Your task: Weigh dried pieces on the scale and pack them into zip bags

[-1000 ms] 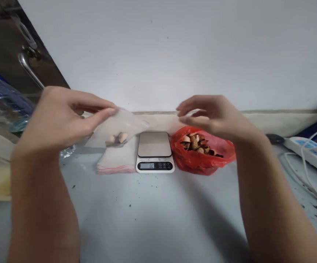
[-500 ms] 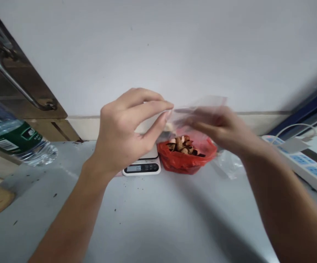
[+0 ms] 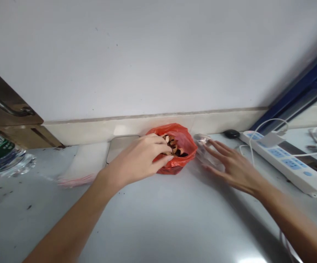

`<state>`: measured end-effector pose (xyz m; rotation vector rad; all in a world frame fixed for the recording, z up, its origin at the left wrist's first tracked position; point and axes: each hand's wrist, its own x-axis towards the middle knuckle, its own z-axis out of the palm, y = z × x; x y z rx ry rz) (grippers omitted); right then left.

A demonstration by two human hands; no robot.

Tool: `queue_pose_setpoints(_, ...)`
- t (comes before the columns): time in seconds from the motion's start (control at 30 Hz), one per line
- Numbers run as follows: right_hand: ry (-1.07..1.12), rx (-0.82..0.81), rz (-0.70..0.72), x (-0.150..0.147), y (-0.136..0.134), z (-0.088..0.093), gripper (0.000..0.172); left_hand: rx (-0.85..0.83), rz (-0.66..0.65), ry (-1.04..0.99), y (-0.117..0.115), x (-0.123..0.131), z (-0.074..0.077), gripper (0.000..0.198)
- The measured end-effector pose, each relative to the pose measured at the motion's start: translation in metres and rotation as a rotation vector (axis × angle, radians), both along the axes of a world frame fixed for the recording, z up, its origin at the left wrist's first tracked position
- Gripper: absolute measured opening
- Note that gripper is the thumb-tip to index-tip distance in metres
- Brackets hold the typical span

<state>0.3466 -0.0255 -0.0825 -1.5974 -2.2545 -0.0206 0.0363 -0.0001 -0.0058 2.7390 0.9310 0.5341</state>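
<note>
My left hand reaches over the near left rim of a red plastic bag. Its fingers are apart, with the tips beside dry brown pieces in the bag; their exact kind is unclear. To the right, my right hand spreads its fingers over a crumpled clear plastic bag, seemingly touching it. A kitchen scale stands left of the red bag, its front hidden behind my left hand and forearm. Beside it lies a stack of clear zip bags with pinkish-red edges.
A white power strip with cables lies on the right, near a black mouse-like object. At the left edge a green-labelled water bottle lies tilted. The wall rises behind the grey tabletop.
My hands held a clear zip bag up between them; now they are lower and apart. The left has come to the red bag, the right to the clear plastic. The camera view has shifted.
</note>
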Motion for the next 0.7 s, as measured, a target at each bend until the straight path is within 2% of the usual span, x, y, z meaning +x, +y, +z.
queue_pose_setpoints(0.13, -0.070, 0.042, -0.060, -0.008, 0.013, 0.027, 0.060, -0.088, 0.036, 0.008, -0.002, -0.009, 0.009, 0.022)
queue_pose_setpoints(0.2, -0.140, 0.062, -0.078, -0.011, 0.023, 0.030, 0.053, -0.109, 0.063, 0.002, -0.004, -0.015, 0.012, 0.022)
queue_pose_setpoints(0.27, -0.199, 0.035, -0.107, -0.014, 0.031, 0.020, 0.052, -0.118, 0.080, -0.012, -0.005, -0.020, 0.011, 0.022)
queue_pose_setpoints(0.33, -0.206, -0.010, -0.143, -0.018, 0.034, 0.001, 0.055, -0.130, 0.084, -0.019, -0.006, -0.023, 0.009, 0.022)
queue_pose_setpoints(0.47, -0.154, 0.026, -0.199, -0.031, 0.035, -0.030, 0.057, -0.136, 0.074, -0.014, -0.005, -0.025, 0.007, 0.024)
queue_pose_setpoints(0.57, -0.110, 0.009, -0.268, -0.041, 0.038, -0.034, 0.059, -0.139, 0.085, -0.016, -0.005, -0.025, 0.007, 0.024)
queue_pose_setpoints(0.7, -0.023, -0.055, -0.294, -0.041, 0.045, -0.025, 0.057, -0.172, 0.100, -0.003, -0.005, -0.027, 0.007, 0.023)
